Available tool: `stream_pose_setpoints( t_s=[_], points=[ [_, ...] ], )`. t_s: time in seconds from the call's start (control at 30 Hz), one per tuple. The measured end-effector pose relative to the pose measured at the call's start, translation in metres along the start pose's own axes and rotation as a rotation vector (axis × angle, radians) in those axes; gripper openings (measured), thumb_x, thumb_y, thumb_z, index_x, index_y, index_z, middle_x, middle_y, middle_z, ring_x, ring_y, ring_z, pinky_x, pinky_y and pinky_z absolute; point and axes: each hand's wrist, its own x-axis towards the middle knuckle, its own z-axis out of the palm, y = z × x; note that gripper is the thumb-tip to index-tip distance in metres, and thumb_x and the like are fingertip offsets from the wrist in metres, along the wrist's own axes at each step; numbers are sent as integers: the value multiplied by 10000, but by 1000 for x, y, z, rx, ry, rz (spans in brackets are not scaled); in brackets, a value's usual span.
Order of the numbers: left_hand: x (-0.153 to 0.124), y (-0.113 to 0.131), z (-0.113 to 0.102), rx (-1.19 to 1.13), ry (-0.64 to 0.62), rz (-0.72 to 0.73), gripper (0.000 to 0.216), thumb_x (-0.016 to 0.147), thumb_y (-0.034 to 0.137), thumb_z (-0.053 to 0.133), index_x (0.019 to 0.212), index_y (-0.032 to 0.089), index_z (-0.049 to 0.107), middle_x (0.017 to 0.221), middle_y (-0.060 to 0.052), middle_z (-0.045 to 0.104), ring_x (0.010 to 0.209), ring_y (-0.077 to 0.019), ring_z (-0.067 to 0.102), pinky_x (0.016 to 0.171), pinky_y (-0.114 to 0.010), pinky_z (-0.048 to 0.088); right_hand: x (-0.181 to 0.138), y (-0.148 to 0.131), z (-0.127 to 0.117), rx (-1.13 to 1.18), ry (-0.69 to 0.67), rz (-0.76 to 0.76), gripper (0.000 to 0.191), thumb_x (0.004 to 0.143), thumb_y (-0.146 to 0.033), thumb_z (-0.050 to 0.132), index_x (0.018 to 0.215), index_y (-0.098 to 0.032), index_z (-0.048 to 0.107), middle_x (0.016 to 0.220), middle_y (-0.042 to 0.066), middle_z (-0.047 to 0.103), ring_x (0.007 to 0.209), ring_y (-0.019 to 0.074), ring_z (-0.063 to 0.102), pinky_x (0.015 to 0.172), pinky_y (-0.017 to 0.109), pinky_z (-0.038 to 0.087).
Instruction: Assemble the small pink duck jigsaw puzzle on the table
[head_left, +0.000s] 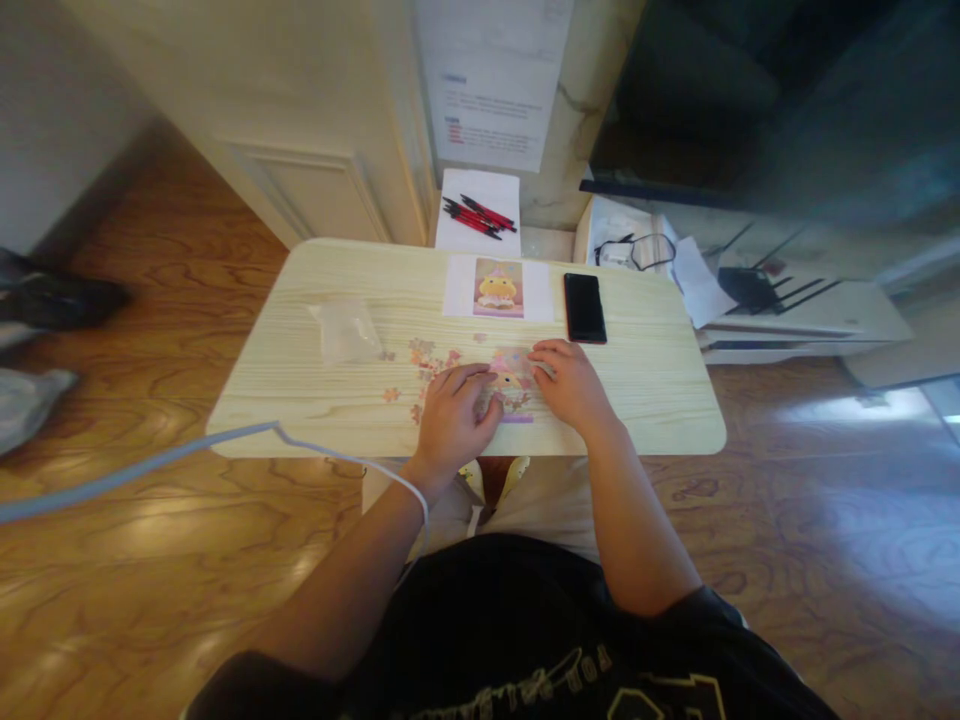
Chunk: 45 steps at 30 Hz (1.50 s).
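Note:
A partly assembled jigsaw puzzle (510, 378), with a yellow and pink picture, lies on the light wooden table (645, 400). My left hand (456, 415) reaches over its left side, thumb apart from the curved fingers. At the right edge of the puzzle rests my right hand (571, 385), with bent fingers slightly apart and fingertips touching it. Neither hand visibly holds anything. Loose puzzle pieces (421, 350) are scattered left of the puzzle, some partly covered by my left hand. Behind it lies a sheet with a printed reference picture (499, 288) of a yellow character.
A black phone (585, 308) lies at the table's back right, a clear plastic bag (349, 332) at its left. Red pens (480, 216) rest on white paper beyond the back edge. A pale cable (337, 452) runs from the left to my left wrist.

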Motion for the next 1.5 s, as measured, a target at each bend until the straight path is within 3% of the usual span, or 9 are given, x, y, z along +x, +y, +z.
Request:
stream_pose_setpoints(
  t_s=[0.1, 0.3, 0.53, 0.73, 1.0, 1.37, 1.5],
  points=[
    [-3, -11, -8, 20, -37, 8, 277, 953, 324, 601, 1188, 246, 725, 1230, -50, 741, 1190, -260, 647, 1095, -472, 482, -11, -1, -3, 7, -13, 6, 281, 952, -188, 627, 1187, -226, 776, 1301, 83, 717, 1247, 268, 604, 1135, 459, 471],
    [-6, -13, -18, 129, -139, 72, 365, 948, 354, 596, 1282, 258, 711, 1385, -56, 690, 1263, -286, 618, 1115, -499, 464, -19, -18, 10, 27, -98, -49, 340, 969, -198, 618, 1283, -241, 741, 1432, 80, 665, 1350, 230, 573, 1205, 423, 426],
    [-12, -20, -31, 177, -159, 77, 416, 962, 398, 586, 1343, 256, 675, 1442, -65, 652, 1310, -285, 597, 1140, -484, 454, -17, -38, 22, 26, -146, -80, 375, 964, -180, 616, 1316, -256, 719, 1451, 67, 653, 1381, 241, 550, 1218, 443, 403],
    [-20, -40, -44, 219, -109, 27, 380, 960, 446, 597, 1252, 234, 714, 1367, -85, 685, 1280, -307, 606, 1106, -494, 470, 22, -41, 27, -122, -86, 18, 319, 974, -170, 560, 1229, -167, 752, 1299, 144, 696, 1239, 304, 600, 1148, 463, 444],
    [-20, -44, -48, 248, -128, 20, 417, 972, 471, 576, 1282, 227, 710, 1415, -98, 667, 1325, -330, 572, 1108, -525, 464, 88, -42, 53, -198, -166, 16, 242, 982, -179, 589, 1119, -188, 789, 1218, 139, 712, 1171, 299, 615, 1098, 464, 460],
    [-17, -50, -48, 190, -92, -18, 432, 958, 453, 597, 1322, 240, 690, 1448, -89, 647, 1359, -334, 547, 1144, -537, 437, 82, -41, 53, -186, -234, -3, 147, 918, -227, 711, 1019, -247, 817, 1152, 99, 693, 1182, 311, 592, 1086, 476, 452],
    [-19, -51, -48, 194, -89, -16, 419, 962, 451, 593, 1310, 239, 687, 1459, -81, 640, 1359, -326, 548, 1154, -529, 429, 77, -36, 39, -83, -149, 7, 174, 922, -216, 694, 1052, -246, 805, 1161, 80, 693, 1159, 275, 616, 1077, 443, 465]
  ],
)
